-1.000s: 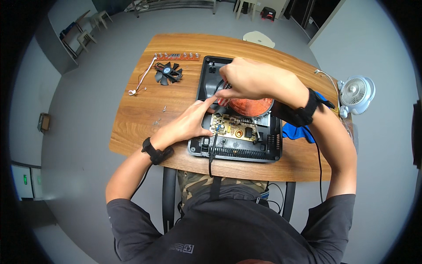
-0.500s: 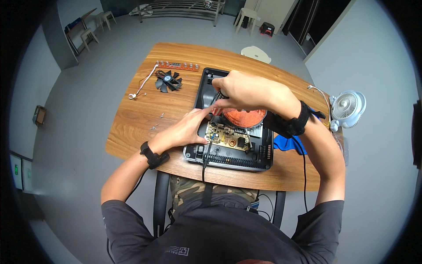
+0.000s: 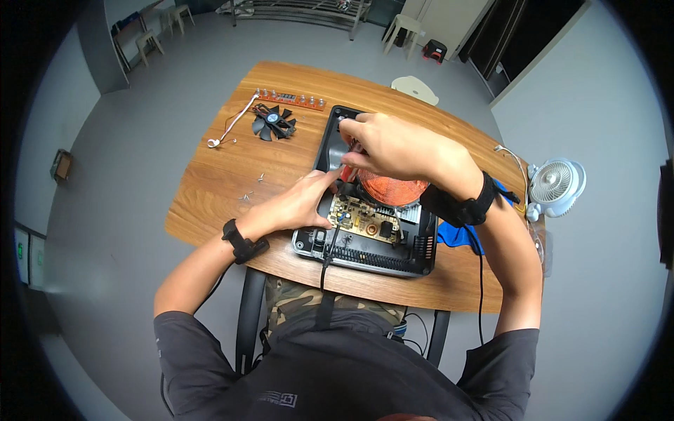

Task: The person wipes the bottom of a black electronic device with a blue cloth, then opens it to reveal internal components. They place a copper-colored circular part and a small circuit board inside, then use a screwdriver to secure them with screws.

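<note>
An opened induction cooker base, a black casing [image 3: 319, 251], lies on the wooden table in front of me. Inside it sit a tan circuit board [image 3: 357, 219] and a round copper-orange coil [image 3: 394, 191]. My right hand [image 3: 382, 144] is closed round the handle of a red screwdriver [image 3: 347, 172], held over the casing left of the coil. The screwdriver's tip is hidden. My left hand [image 3: 307, 203] lies at the casing's left side, thumb and fingers spread. Its thumb is at the circuit board's left edge and its fingertips reach close to the screwdriver.
Left on the table [image 3: 210, 189] are a black fan [image 3: 274, 122], an orange-red strip board [image 3: 291, 100] with a white cable, and several loose screws [image 3: 246, 196]. At the right lie a blue cloth [image 3: 456, 234] and a small white fan [image 3: 554, 184]. A stool [image 3: 415, 90] stands beyond the table.
The view has shifted slightly. My right hand still grips the screwdriver, its fingers turned a little around the handle. My left hand keeps its place by the circuit board.
</note>
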Tool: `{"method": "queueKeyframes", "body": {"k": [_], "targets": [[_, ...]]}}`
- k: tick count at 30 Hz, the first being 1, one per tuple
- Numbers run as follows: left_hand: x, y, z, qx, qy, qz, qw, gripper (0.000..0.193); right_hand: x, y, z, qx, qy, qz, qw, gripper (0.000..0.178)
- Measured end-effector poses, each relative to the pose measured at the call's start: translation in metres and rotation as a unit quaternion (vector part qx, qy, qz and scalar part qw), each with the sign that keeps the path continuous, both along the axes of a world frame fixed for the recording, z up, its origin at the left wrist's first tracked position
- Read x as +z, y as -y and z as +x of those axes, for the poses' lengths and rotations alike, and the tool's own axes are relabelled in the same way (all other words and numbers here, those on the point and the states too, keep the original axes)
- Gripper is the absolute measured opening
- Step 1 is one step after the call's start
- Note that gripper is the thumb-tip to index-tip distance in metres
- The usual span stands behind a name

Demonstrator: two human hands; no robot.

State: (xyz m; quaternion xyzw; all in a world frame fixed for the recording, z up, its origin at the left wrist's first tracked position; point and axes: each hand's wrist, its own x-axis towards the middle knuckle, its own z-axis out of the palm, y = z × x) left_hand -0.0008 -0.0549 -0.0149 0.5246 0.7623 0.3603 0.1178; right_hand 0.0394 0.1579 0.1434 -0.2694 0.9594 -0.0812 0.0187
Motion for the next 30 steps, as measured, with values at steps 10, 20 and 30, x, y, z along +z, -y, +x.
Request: {"method": "queueKeyframes", "body": {"k": [10,20,30], "targets": [[0.000,0.003,0.001,0.007,0.013,-0.008,1.000,0.097,0.005,0.010,0.009,-0.040,-0.009,0.024,0.999,0.037],[0.003,0.003,0.002,0.012,0.023,-0.023,0.999,0.093,0.016,0.034,0.006,-0.105,0.064,0.093,0.988,0.043],[0.009,0.003,0.002,0.012,0.031,-0.031,0.999,0.090,0.011,0.026,0.012,-0.035,0.043,0.043,0.998,0.030]]}}
